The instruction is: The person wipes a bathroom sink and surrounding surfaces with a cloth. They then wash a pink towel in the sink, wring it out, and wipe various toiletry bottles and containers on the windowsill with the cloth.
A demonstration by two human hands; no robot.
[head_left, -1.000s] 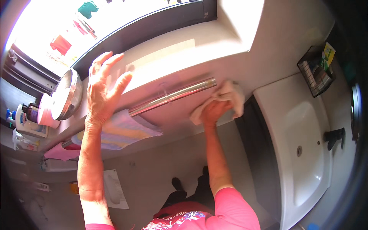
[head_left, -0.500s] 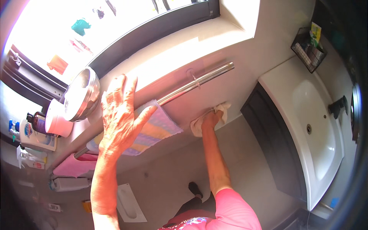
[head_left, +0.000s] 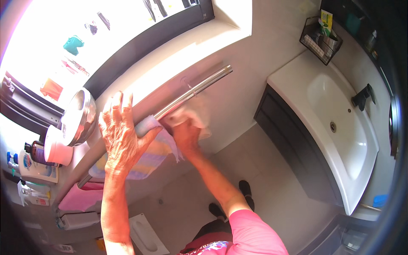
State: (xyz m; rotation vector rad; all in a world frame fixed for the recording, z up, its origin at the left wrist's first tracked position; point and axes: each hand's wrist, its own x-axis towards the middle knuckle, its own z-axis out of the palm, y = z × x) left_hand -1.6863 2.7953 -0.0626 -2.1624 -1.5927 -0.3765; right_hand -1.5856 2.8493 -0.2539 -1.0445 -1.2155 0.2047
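My left hand [head_left: 123,136] lies with fingers stretched out over the edge of the window sill [head_left: 182,55]. Its thumb reaches across the top of a pastel striped towel [head_left: 146,161], which hangs on a shiny metal towel bar [head_left: 212,78]. Just right of that towel, my right hand [head_left: 186,136] is closed on a pale cloth [head_left: 199,112], up against the wall under the bar. The cloth and fingers are partly smeared by motion. A pink towel [head_left: 83,197] hangs farther left on the same bar.
A metal bowl [head_left: 80,117], a pink-and-white tub [head_left: 57,146] and several bottles [head_left: 36,168] stand left on the sill. To the right are a white washbasin [head_left: 340,127] on a dark cabinet and a wire basket [head_left: 321,40]. A squat toilet [head_left: 148,233] lies below.
My right hand has moved up and left with the cloth, from low on the wall to just under the bar. My left hand stays on the sill edge; the view has shifted.
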